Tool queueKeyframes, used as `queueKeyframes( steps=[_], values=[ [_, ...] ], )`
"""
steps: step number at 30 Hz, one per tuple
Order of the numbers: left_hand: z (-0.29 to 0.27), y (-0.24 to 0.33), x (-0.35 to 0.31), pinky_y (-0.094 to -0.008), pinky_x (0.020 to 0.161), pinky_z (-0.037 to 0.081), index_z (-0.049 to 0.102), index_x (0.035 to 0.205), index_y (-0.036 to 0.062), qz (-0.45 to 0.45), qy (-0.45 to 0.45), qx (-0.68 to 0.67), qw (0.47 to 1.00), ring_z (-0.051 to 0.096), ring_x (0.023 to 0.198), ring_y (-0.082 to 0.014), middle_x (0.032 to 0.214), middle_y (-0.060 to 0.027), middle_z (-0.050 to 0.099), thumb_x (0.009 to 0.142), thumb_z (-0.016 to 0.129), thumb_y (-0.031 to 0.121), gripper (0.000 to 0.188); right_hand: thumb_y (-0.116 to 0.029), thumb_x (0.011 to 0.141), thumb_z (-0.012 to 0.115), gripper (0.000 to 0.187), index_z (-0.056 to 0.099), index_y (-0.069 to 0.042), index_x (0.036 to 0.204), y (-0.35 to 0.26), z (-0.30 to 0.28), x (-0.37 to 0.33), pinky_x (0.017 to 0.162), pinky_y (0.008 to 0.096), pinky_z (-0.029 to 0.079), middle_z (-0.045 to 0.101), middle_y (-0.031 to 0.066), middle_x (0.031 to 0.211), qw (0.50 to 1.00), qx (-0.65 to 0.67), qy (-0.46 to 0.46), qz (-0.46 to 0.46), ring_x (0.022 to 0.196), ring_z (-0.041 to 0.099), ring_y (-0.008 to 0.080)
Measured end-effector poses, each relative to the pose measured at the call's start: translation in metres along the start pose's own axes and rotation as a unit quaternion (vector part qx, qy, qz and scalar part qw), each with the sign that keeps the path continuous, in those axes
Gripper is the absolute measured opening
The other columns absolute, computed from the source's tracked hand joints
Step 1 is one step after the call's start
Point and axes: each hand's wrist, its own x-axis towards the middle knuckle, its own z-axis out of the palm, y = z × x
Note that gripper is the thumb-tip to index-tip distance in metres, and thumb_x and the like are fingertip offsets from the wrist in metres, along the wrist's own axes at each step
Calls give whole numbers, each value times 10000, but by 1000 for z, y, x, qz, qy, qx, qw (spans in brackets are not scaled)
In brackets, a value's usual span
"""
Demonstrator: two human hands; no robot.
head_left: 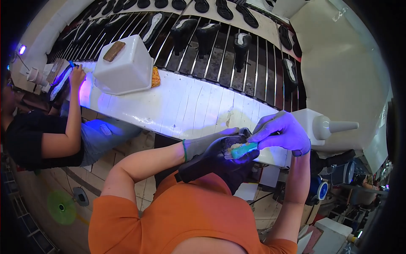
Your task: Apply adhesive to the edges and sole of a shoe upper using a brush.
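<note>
My left hand, in a grey glove, grips a black shoe from its far side, holding it tilted in front of my orange top. The shoe's underside faces up toward my right hand. In my gloved right hand a brush with a teal handle is pinched between fingers and thumb. Its pale bristles rest on or just over the shoe's bottom; exact contact is hard to make out. Part of my left hand's fingers is hidden behind the shoe.
Beyond the white bench runs a roller conveyor carrying several black shoes, with soles on a shelf behind. A white container stands on the bench, a brown block on top. At right is a nozzled white bottle. A co-worker's hand brushes a shoe.
</note>
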Motion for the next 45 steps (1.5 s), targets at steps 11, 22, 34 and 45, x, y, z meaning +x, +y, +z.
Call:
queueKeyframes(
  steps=[11, 22, 34, 45],
  values=[
    [73, 3, -52, -265, 435, 453, 607, 1071, 15, -25, 49, 417, 907, 573, 491, -156, 725, -123, 612, 938, 599, 343, 354, -35, 661, 819, 275, 753, -14, 927, -1, -7, 14, 611, 258, 510, 710, 118, 797, 1000, -5, 2, -20, 681, 672, 157],
    [79, -1, -52, -235, 382, 395, 640, 865, 59, -122, 37, 407, 904, 514, 417, -102, 568, -42, 556, 862, 716, 342, 292, -4, 708, 789, 265, 752, -34, 969, -11, -18, 20, 663, 271, 511, 697, 78, 792, 996, -12, -78, 28, 725, 664, 150],
    [91, 5, -55, -215, 351, 362, 648, 884, 60, 90, 94, 409, 903, 490, 369, -82, 516, -14, 535, 853, 739, 305, 264, -10, 718, 775, 288, 748, -37, 1003, -13, -7, -1, 667, 263, 509, 704, 94, 813, 998, -45, 53, -10, 732, 667, 151],
    [36, 37, -9, -292, 776, 547, 540, 1223, 62, 153, 105, 52, 981, 648, 846, -173, 1036, -114, 639, 1012, 415, 430, 443, -26, 760, 758, 267, 734, -23, 1026, -27, -1, -2, 678, 253, 505, 707, 82, 839, 992, -47, 117, 13, 750, 647, 116]
  ],
)
